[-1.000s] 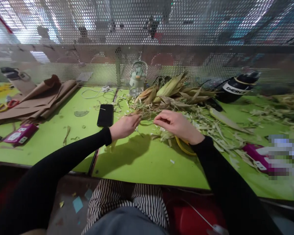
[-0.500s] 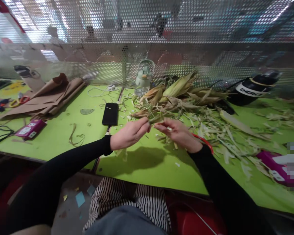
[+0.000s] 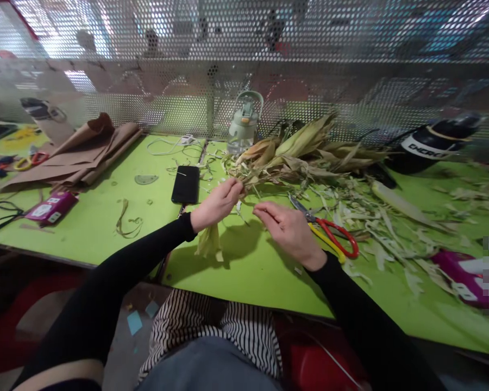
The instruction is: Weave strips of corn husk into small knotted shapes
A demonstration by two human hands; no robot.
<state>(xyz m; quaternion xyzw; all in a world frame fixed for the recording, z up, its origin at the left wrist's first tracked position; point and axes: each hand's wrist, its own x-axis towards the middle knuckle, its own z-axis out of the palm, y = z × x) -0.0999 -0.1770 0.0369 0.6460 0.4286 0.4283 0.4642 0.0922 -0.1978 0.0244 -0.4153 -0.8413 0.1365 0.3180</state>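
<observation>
My left hand (image 3: pixel 215 206) is closed on a corn husk, and a pale yellow-green end of the husk (image 3: pixel 209 242) hangs down below the palm. To its right, my right hand (image 3: pixel 284 231) has its thumb and fingers pinched together, apart from the left hand. Whatever the pinch may hold is too small to make out. Scissors (image 3: pixel 336 233) with one red and one yellow handle lie on the green table (image 3: pixel 244 277) just right of my right hand. Beyond both hands lies a pile of dried corn husks (image 3: pixel 305 149).
A pale green bottle (image 3: pixel 243 127) stands behind a black phone (image 3: pixel 185 184). Brown paper (image 3: pixel 87 152) and a purple box (image 3: pixel 52 208) are at the left. Husk scraps (image 3: pixel 350 201), a black bottle (image 3: pixel 430 144) and another purple box (image 3: pixel 458 277) occupy the right. A perforated metal screen (image 3: pixel 167 81) borders the back.
My hands, together before, have come apart. The right hand has moved slightly down and the left slightly up. The scissors, mostly hidden before, now show beside my right hand.
</observation>
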